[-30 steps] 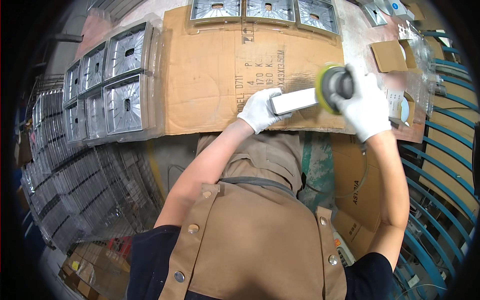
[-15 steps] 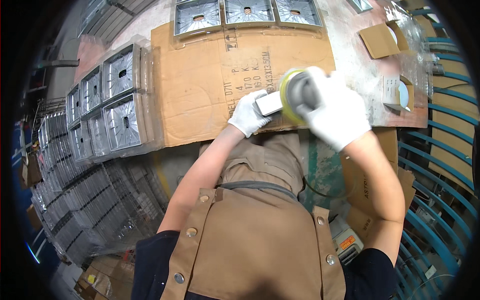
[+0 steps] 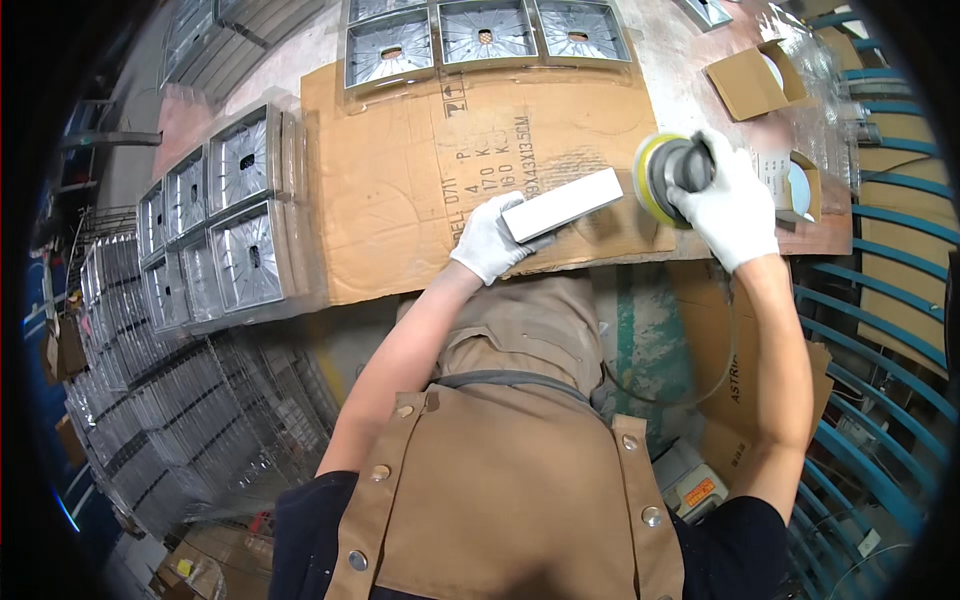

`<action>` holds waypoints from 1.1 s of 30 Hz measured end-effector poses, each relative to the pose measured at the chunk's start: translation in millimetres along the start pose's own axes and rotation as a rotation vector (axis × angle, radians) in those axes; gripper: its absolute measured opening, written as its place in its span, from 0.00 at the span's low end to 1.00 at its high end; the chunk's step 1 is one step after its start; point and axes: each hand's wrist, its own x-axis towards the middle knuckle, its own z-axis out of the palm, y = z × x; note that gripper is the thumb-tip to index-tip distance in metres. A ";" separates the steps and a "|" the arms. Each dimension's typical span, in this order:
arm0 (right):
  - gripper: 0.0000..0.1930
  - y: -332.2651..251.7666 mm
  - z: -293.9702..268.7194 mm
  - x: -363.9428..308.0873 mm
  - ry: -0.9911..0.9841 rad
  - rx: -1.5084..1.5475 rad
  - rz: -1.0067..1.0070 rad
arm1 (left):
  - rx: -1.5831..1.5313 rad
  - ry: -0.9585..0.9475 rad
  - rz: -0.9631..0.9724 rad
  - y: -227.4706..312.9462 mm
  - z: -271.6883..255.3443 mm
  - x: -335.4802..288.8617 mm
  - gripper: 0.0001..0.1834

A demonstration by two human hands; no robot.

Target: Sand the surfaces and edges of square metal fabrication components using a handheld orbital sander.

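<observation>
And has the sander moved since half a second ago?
Yes, the sander has moved right, to the right edge of the cardboard sheet.

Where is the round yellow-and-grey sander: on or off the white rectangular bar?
Off the bar, with flat brown cardboard visible between it and the sander.

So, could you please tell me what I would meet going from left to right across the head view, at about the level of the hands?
Metal trays, left hand, white block, sander, right hand, blue rails.
</observation>
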 end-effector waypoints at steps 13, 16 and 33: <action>0.31 -51.1 3.4 -43.9 -0.189 -0.040 -0.059 | 1.179 -0.032 0.319 1.2 -9.2 4.9 0.22; 0.30 -57.7 -1.1 -49.4 -0.234 -0.050 -0.053 | 1.139 -0.011 0.303 -1.8 -16.7 5.8 0.22; 0.29 -51.0 1.0 -37.7 -0.176 -0.077 -0.095 | 1.274 -0.042 0.221 22.9 16.1 -6.1 0.24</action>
